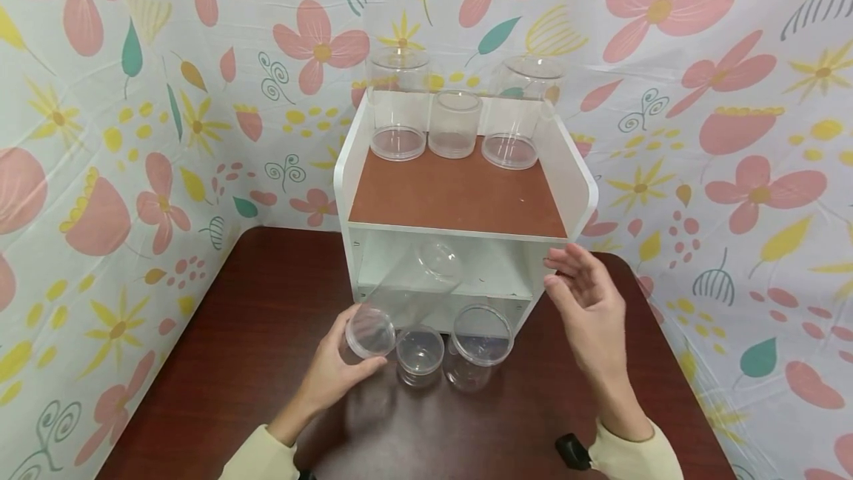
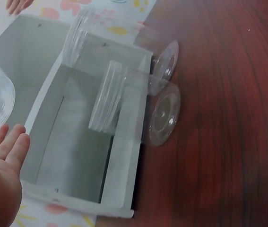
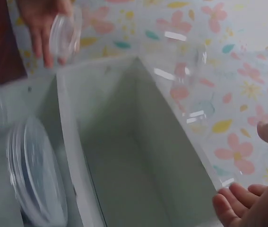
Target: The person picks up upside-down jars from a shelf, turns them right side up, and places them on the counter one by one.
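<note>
In the head view my left hand (image 1: 336, 354) grips one end of a tall clear jar (image 1: 416, 284), thumb and fingers on either side. The jar leans, its far end towards the shelf opening. Part of it shows in the left wrist view beside my left fingers (image 2: 13, 146). My right hand (image 1: 589, 310) is raised at the shelf's right side, fingers loosely bent and holding nothing. Close to the held jar, a small clear jar (image 1: 420, 354) and a wider clear jar (image 1: 481, 339) stand on the table.
A white two-tier shelf (image 1: 460, 230) with a brown top board (image 1: 453, 191) stands on the dark red table (image 1: 266, 317). On top are a tall clear jar (image 1: 398, 145), a small clear jar (image 1: 455, 124) and another tall jar (image 1: 510, 150). Flowered cloth (image 1: 733, 132) hangs behind.
</note>
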Demonstrator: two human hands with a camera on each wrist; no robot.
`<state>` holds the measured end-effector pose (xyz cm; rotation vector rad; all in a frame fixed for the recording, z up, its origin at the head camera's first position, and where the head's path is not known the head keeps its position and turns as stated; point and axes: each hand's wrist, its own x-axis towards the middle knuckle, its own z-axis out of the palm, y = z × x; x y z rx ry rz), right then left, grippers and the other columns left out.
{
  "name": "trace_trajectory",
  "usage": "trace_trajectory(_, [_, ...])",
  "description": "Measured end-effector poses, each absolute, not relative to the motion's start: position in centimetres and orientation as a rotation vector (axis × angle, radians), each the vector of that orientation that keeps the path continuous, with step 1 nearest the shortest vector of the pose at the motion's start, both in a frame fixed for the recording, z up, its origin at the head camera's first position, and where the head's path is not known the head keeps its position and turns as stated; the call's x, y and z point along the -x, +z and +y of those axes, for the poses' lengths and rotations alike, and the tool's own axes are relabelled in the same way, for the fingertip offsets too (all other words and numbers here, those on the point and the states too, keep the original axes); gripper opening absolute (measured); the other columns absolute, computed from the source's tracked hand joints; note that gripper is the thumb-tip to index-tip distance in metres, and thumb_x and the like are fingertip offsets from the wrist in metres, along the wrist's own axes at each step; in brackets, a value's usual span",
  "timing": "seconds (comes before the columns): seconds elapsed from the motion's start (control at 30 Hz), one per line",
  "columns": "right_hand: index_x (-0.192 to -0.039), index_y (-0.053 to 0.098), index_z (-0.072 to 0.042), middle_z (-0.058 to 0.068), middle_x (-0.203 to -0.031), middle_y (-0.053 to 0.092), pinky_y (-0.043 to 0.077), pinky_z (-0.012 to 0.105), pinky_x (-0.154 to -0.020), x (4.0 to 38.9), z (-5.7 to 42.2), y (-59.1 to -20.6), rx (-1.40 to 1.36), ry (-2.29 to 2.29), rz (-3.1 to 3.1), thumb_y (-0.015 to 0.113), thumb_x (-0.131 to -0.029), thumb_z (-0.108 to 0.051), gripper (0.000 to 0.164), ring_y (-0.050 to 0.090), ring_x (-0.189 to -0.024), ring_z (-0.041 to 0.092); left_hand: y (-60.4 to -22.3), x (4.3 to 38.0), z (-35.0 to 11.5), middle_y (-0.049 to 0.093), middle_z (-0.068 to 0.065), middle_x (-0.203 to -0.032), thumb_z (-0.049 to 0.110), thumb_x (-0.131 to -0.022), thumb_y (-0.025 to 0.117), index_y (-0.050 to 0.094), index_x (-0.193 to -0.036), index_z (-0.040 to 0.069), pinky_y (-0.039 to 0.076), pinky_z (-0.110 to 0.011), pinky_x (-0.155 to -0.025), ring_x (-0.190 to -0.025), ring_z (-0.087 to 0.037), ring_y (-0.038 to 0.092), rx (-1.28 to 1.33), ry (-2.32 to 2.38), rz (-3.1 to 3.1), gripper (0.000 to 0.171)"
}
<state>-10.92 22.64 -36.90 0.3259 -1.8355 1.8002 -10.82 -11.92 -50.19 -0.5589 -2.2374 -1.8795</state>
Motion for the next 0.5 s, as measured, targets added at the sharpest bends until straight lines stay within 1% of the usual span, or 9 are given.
trace_trajectory(0.2, [-0.138,0.059,0.003,0.016,-0.121,0.066,0.049,0.018,-0.09,11.9,24.4,-37.9,-0.124,1.464,-1.911,0.071,-0.093,0.006,0.046,0.064,-0.109,0.019,-49.7,10.3,-13.4,0.059,-0.015,-0.139,0.0,-0.075,0.09,0.046,-0.149,0.005,0.045,-0.018,-0.1,-0.12,-0.014,0.059,0.534,-1.842,-2.233,0.086])
trace_trajectory(0.23, [-0.138,0.059,0.003,0.016,-0.121,0.066,0.049,0.019,-0.089,12.2,24.6,-38.2,-0.097,1.444,-1.921,0.072,-0.093,0.005,0.047,0.063,-0.108,0.02,-49.6,10.2,-13.6,0.059,-0.015,-0.139,0.0,-0.075,0.09,0.047,-0.148,0.005,0.045,-0.017,-0.1,-0.12,-0.013,0.059,0.532,-1.835,-2.228,0.086])
trace_trajectory(0.4, [-0.138,0.059,0.007,0.022,-0.12,0.066,0.048,0.018,-0.087,13.9,25.3,-39.9,-0.032,1.399,-1.967,0.074,-0.092,0.004,0.049,0.061,-0.103,0.019,-49.2,9.8,-14.5,0.057,-0.021,-0.14,-0.007,-0.074,0.087,0.045,-0.149,0.002,0.045,-0.018,-0.102,-0.12,-0.012,0.059,0.559,-1.855,-2.172,0.086])
trace_trajectory(0.5, [-0.135,0.061,0.006,0.02,-0.115,0.067,0.048,0.016,-0.082,14.7,25.5,-40.6,-0.015,1.35,-2.02,0.075,-0.093,-0.001,0.046,0.062,-0.096,0.012,-48.9,9.6,-15.0,0.055,-0.026,-0.139,-0.015,-0.075,0.083,0.043,-0.149,-0.001,0.047,-0.02,-0.102,-0.121,-0.012,0.059,0.611,-1.895,-2.111,0.086])
